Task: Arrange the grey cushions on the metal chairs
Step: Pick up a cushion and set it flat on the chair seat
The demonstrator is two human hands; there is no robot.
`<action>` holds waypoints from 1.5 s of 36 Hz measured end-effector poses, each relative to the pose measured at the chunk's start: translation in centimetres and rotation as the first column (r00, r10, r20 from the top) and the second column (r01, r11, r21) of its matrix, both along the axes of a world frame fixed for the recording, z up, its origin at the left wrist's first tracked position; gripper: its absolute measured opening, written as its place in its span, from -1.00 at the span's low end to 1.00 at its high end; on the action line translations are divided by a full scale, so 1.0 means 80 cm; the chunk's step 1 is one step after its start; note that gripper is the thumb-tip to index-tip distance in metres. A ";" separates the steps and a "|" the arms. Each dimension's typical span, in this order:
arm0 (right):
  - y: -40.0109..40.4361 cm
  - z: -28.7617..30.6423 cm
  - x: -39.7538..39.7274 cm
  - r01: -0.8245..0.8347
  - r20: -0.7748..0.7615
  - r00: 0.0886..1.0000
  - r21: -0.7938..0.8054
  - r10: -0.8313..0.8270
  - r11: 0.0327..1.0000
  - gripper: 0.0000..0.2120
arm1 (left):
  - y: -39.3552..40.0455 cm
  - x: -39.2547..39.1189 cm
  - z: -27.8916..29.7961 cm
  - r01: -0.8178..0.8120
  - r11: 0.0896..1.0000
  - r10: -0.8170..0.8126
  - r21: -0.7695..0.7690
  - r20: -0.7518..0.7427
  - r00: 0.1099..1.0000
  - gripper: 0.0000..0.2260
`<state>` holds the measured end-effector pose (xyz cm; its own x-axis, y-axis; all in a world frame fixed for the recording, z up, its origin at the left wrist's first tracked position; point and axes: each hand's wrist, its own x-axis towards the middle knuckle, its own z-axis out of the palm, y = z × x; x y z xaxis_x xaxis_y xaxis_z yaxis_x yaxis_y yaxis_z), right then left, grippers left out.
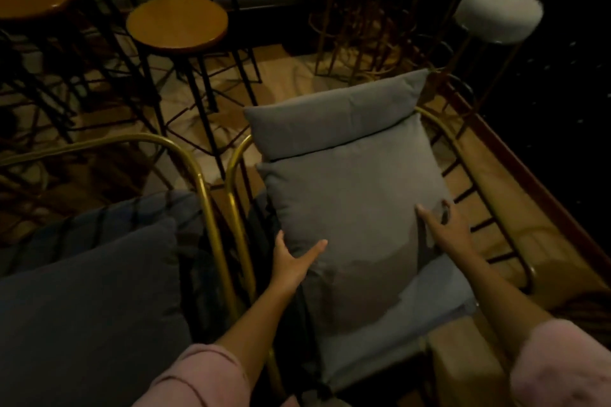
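on metal chair [439, 129]: 2 grey cushions [350, 201]

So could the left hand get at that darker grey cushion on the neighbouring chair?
Probably yes: the left hand rests open on the lighter grey cushion, and only the brass chair rails separate it from the darker grey cushion.

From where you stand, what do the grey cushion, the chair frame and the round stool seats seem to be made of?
Grey cushion: soft woven fabric, matte; it creases and dents.
Chair frame: bent metal tube, brass-like shine.
Stool seats on the left: probably varnished wood, brown and glossy.
Stool seats on the right: pale fuzzy fabric, perhaps faux fur; too blurred to confirm.
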<state>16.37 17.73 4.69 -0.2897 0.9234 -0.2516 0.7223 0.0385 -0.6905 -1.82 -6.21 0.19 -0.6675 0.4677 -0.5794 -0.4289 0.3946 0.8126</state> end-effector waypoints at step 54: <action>-0.336 0.122 -0.510 -0.572 -0.613 0.728 -0.297 0.307 0.764 0.10 | -0.448 -0.438 0.236 -0.560 0.801 0.599 0.213 -0.307 0.740 -0.53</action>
<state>-24.46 -9.17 14.41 -0.8343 0.4742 -0.2812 0.2436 -0.1405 -0.9597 -36.89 -42.09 19.03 -0.9719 -0.0331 -0.2330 -0.2348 0.0703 0.9695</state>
